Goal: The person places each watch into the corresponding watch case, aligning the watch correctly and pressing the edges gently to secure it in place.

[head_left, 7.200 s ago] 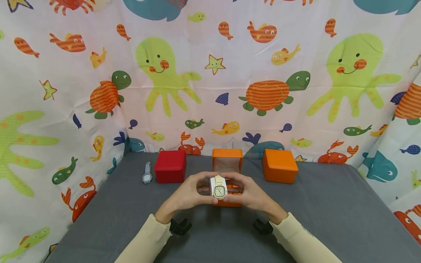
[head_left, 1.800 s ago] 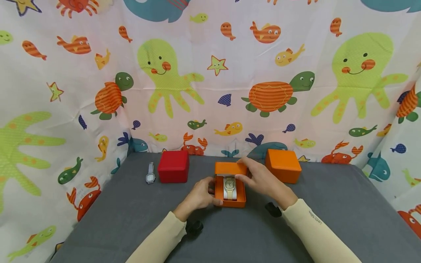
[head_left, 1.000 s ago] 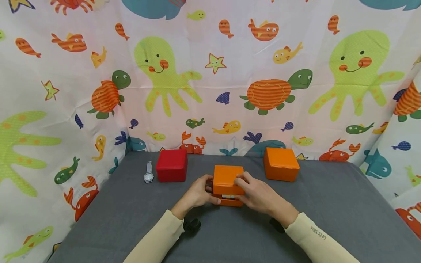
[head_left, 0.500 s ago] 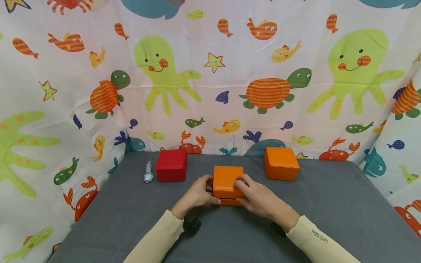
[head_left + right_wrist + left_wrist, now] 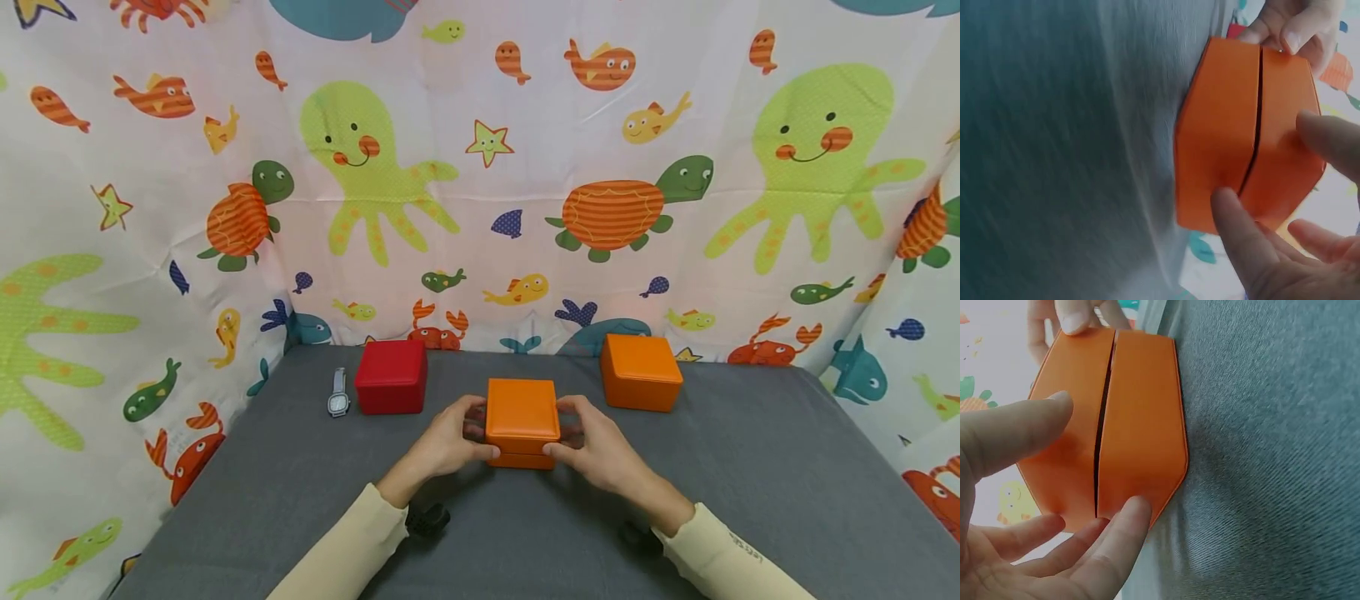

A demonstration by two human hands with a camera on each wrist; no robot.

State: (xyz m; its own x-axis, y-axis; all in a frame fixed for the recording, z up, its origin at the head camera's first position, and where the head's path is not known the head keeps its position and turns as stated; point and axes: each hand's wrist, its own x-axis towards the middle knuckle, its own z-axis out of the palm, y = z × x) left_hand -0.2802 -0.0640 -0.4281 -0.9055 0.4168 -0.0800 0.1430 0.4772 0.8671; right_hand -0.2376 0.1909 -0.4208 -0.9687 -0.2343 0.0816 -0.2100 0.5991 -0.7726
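Note:
An orange watch box (image 5: 521, 408) stands on the grey table, its lid down over the base. A thin dark seam runs between lid and base in the left wrist view, where the box (image 5: 1141, 406) fills the middle. My left hand (image 5: 448, 439) holds the left side, thumb at the front and fingers along the side. On the opposite side my right hand (image 5: 600, 446) grips it likewise, thumb at the front corner. In the right wrist view, the right hand's fingers (image 5: 1241, 231) touch the side of the box (image 5: 1219, 125). The cream-strapped watch is hidden inside.
A red box (image 5: 391, 377) stands at the back left, with a silver-grey watch (image 5: 338, 400) lying left of it. Another orange box (image 5: 641, 373) is at the back right. Behind the grey table (image 5: 300, 475) hangs a sea-animal curtain (image 5: 480, 200).
The cream-strapped watch went from both hands into the orange box. My right hand lowered the lid over it, then moved from the lid to the box's right side. My left hand stayed on the left side.

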